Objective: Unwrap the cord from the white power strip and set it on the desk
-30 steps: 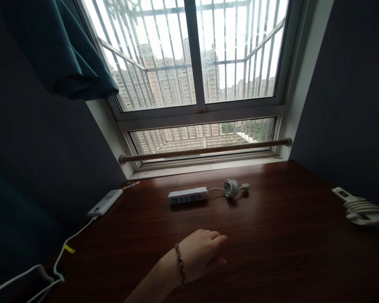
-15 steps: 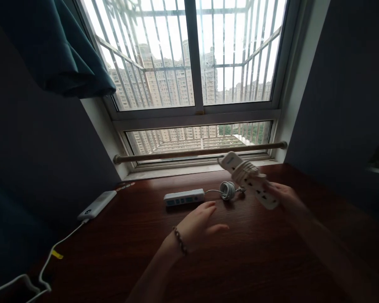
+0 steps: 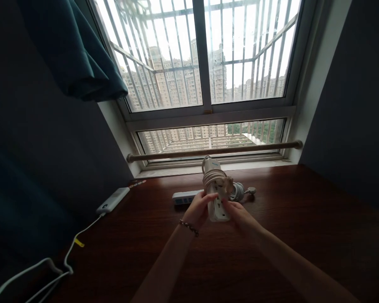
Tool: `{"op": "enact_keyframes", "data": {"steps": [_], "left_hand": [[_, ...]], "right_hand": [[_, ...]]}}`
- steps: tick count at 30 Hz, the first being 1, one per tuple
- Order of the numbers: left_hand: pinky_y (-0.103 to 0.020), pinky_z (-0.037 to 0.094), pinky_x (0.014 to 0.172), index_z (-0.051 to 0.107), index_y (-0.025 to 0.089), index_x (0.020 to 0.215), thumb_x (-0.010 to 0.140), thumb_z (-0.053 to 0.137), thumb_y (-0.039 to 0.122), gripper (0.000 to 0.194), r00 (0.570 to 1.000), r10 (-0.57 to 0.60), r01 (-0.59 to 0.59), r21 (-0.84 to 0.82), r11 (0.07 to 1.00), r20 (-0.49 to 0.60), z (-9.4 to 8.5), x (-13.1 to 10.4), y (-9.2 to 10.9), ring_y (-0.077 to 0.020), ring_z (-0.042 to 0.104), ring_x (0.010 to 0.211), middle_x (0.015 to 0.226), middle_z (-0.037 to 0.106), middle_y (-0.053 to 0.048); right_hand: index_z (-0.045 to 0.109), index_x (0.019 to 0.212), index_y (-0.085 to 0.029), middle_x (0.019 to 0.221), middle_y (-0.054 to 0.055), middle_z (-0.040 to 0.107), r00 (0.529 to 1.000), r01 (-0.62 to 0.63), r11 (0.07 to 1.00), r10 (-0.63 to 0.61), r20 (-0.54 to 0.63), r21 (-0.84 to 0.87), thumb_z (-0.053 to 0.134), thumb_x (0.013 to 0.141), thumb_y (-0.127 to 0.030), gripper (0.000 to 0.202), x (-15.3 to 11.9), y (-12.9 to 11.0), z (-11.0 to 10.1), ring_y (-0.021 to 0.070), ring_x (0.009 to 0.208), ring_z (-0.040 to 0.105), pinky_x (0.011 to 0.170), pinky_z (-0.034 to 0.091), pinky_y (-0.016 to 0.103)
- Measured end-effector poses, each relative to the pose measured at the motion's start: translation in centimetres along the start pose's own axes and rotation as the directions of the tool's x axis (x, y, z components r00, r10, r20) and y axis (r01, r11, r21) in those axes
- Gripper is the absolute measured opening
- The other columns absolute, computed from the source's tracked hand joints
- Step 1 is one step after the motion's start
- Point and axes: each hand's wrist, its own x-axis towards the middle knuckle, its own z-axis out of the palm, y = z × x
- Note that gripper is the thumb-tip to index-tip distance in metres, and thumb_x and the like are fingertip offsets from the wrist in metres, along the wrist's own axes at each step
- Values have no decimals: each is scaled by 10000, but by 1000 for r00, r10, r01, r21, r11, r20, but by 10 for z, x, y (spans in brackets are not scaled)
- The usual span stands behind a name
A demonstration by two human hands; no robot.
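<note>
A white power strip (image 3: 219, 212) with its cord wound round the middle is held up between both hands, tilted over the wooden surface. My left hand (image 3: 199, 210) grips its left edge, thumb lying across the sockets. On its right edge, my right hand (image 3: 241, 215) is closed round the strip near the plug. Behind it lies a second power strip (image 3: 185, 197), partly hidden by the held one. That strip's coiled cord (image 3: 238, 192) and plug (image 3: 251, 190) show to the right.
To the left a white power bank (image 3: 113, 200) lies with a white cable (image 3: 77, 237) running off toward the lower left. The dark red wooden surface (image 3: 287, 198) meets a barred window with a horizontal rail (image 3: 214, 151). A blue curtain (image 3: 82, 63) hangs upper left.
The power strip in my right hand has moved left to the middle and turned more upright. My left hand, open before, has taken hold of it too. The view has shifted slightly.
</note>
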Motion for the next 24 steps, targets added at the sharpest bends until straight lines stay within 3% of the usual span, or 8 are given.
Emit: {"op": "enact_keyframes", "data": {"steps": [3,4,6,8,12,16,20,24], "left_hand": [[-255,430,601,613,45,805,603,715,172,260,999,-17,17,-4,1000,-27,-1,3,-7,-148,552,597,681,623,-81],[-258,432,608,615,47,807,577,704,143,264,999,-16,16,-5,1000,-37,0,3,-9,-152,555,603,684,626,-78],[-257,433,615,618,53,817,531,684,88,296,999,-12,12,-4,1000,-52,2,4,-14,-159,563,625,707,634,-74],[-254,430,607,626,57,837,503,665,58,336,999,-15,15,-6,1000,-48,7,3,-18,-166,567,640,733,641,-75],[-244,434,623,638,83,836,506,635,66,330,999,-41,41,-51,998,5,17,-2,-21,-151,559,646,737,637,-57],[-277,460,696,642,93,918,541,680,73,380,993,-94,99,-69,993,66,22,-9,-15,-182,584,742,847,653,-84],[-274,470,703,647,111,971,690,728,195,304,990,-96,106,-95,990,102,22,-14,-4,-160,584,747,877,648,-77],[-266,467,707,640,108,1004,742,679,161,270,987,-31,50,-119,992,156,17,-18,4,-158,584,760,906,647,-81]], "right_hand": [[587,639,-126,586,35,507,1000,23,937,-28,-8,-348,619,734,-667,550,-1,-6,-23,167,553,450,515,320,256],[573,633,-134,593,37,511,994,53,862,-93,-54,-505,621,762,-619,504,-2,-10,-29,174,565,449,530,305,263],[544,701,-152,675,54,554,960,76,624,-256,-112,-778,572,827,-542,410,-5,-20,-37,204,622,485,568,310,286],[485,742,-174,714,58,569,932,80,464,-349,-99,-882,511,862,-492,341,-9,-29,-39,217,635,508,571,321,297],[436,754,-196,635,24,543,902,162,514,-424,-85,-842,478,868,-376,218,-15,-35,-31,195,551,490,512,311,280],[448,820,-190,653,30,552,833,237,447,-550,-56,-863,453,900,-343,173,-21,-34,-22,208,564,507,517,317,285],[445,886,-183,712,35,572,830,279,440,-558,-16,-854,420,943,-319,150,-30,-38,-15,214,617,537,537,333,284],[448,998,-165,788,29,569,814,402,462,-576,77,-791,434,954,-256,102,-36,-45,-11,167,647,533,570,368,247]]}}
